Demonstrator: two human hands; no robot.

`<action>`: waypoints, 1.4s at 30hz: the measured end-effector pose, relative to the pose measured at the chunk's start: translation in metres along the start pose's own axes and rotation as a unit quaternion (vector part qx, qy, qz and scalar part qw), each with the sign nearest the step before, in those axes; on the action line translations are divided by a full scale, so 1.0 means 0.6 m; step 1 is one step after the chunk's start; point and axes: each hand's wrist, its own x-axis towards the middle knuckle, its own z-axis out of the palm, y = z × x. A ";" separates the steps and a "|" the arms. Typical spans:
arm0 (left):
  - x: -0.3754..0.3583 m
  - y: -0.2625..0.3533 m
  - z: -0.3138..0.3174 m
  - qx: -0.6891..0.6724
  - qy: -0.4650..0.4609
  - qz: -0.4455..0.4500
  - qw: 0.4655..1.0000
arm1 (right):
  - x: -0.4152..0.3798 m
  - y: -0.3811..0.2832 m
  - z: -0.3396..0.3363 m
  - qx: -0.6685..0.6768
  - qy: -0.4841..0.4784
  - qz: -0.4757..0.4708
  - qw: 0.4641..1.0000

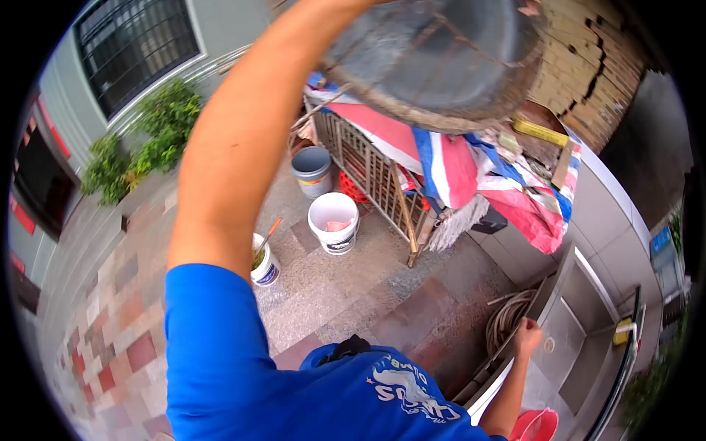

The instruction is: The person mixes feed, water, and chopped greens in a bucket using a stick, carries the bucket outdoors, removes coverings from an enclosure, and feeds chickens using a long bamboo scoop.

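Note:
My left arm stretches up across the view, and its hand lies beyond the top edge. Close to where it leaves the view is a large round grey basin-like thing [434, 66] with a rough brown rim; whether the hand touches it is hidden. Down at the right, my right hand [526, 336] is closed beside the near rim of a metal sink [588, 353]. What its fingers hold, if anything, cannot be made out. A coiled hose [507, 320] lies just left of that hand, and a red plastic container [535, 425] sits below it, near the forearm.
Ahead on the paved floor stand a white bucket [334, 237], a grey bucket [312, 180] and a smaller white bucket [268, 273] with an orange-handled tool. A striped tarp [456, 165] drapes over a metal rack [368, 158]. A wooden stick [406, 213] leans there.

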 end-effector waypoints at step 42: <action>-0.349 -0.787 -0.118 -0.036 -0.170 -0.449 0.877 | -0.204 -0.030 0.404 -0.386 -0.544 -0.252 0.701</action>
